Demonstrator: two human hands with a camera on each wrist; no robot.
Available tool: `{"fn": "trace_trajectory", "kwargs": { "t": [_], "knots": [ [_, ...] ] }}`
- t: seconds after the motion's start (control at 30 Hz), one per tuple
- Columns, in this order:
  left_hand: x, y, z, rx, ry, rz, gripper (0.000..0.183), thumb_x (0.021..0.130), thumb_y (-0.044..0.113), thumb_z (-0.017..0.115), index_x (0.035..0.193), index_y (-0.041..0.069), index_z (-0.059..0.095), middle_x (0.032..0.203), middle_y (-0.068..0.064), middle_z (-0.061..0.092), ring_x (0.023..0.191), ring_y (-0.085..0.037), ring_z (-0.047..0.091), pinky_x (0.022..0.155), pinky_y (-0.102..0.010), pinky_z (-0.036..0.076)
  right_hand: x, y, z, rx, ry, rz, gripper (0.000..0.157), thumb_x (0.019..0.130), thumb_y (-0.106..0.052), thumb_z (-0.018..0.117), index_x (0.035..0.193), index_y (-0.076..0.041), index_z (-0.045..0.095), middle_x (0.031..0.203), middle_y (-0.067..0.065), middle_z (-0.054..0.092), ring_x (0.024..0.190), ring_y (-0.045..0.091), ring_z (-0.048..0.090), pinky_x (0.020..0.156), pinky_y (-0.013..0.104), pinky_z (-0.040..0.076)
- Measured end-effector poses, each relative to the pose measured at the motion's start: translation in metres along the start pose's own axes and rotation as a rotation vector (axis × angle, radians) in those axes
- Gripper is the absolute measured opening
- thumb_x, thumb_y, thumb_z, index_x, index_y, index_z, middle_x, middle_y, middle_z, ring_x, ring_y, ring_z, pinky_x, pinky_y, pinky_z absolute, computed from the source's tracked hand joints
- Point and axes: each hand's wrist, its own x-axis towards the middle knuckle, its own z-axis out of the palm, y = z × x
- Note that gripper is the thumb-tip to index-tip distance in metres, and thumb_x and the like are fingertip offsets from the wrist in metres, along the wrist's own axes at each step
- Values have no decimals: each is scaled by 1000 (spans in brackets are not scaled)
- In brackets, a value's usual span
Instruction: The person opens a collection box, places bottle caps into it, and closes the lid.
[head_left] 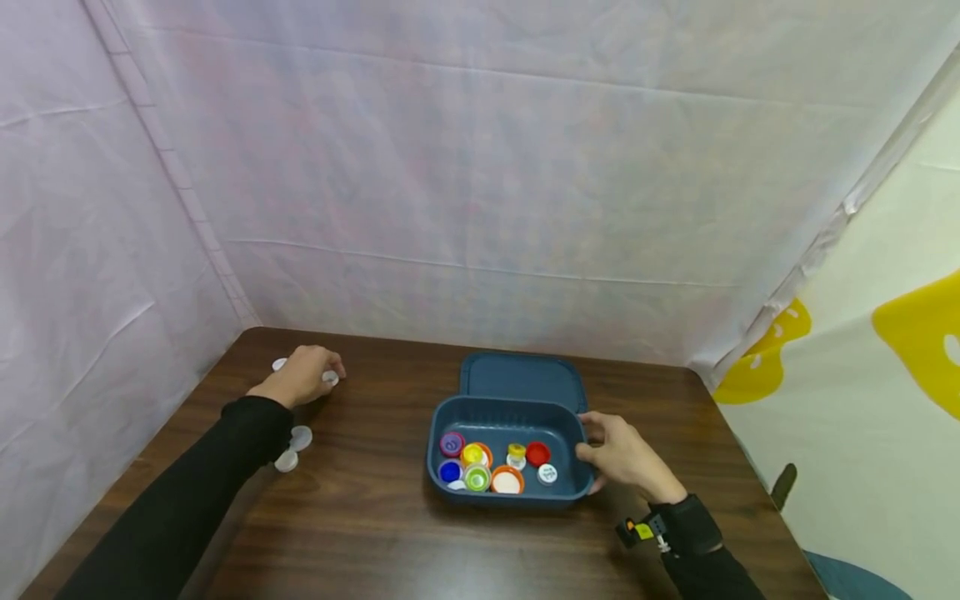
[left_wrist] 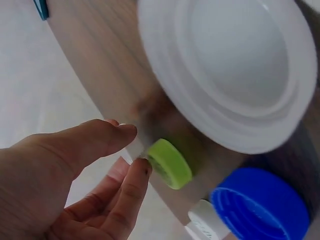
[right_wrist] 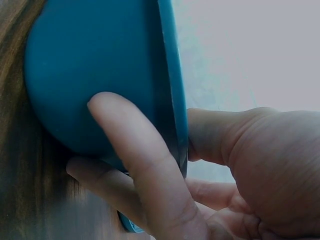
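My left hand (head_left: 300,379) is at the far left of the table, its thumb and a fingertip pinching a small white cap (head_left: 330,378). In the left wrist view a green bottle cap (left_wrist: 170,164) is just beyond the fingertips. A blue cap (left_wrist: 260,205), a white cap (left_wrist: 207,220) and a large white lid (left_wrist: 237,65) lie nearby. With my right hand (head_left: 618,450) I grip the right end of a dark blue box (head_left: 510,502), thumb over the rim and fingers against the outer wall. Several colourful caps, among them a red cap (head_left: 537,453) and a purple cap (head_left: 452,443), lie in it.
The box's blue lid (head_left: 521,375) lies directly behind it on the wooden table (head_left: 360,517). Two white lids (head_left: 301,437) are beside my left forearm, and another white cap (head_left: 279,364) is behind the left hand. White sheeting (head_left: 465,167) hangs behind the table.
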Motion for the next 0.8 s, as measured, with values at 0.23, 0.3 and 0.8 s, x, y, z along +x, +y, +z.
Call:
{"fn": "trace_trajectory", "kwargs": {
  "t": [0.23, 0.3, 0.8],
  "knots": [
    [-19, 56, -32, -59, -4, 48, 16, 104, -1, 82, 119, 4, 85, 124, -28, 78, 119, -51, 73, 100, -64, 65, 1, -1, 0, 2, 0, -11, 65, 106, -4, 76, 165, 10, 53, 142, 34, 77, 63, 27, 78, 63, 50, 71],
    [-20, 67, -33, -56, 13, 77, 18, 104, -1, 82, 121, 4, 84, 123, -27, 76, 115, -48, 73, 96, -61, 65, 1, -1, 0, 4, 2, -10, 65, 106, -4, 76, 165, 10, 53, 142, 34, 77, 62, 27, 78, 63, 50, 71],
    [-25, 174, -24, -159, 76, 342, 24, 101, 0, 88, 124, 9, 86, 119, -16, 71, 100, -27, 77, 86, -37, 71, 1, 0, -1, -5, -4, -19, 66, 106, -2, 75, 166, 11, 51, 145, 37, 75, 64, 27, 80, 63, 48, 71]
  ]
}}
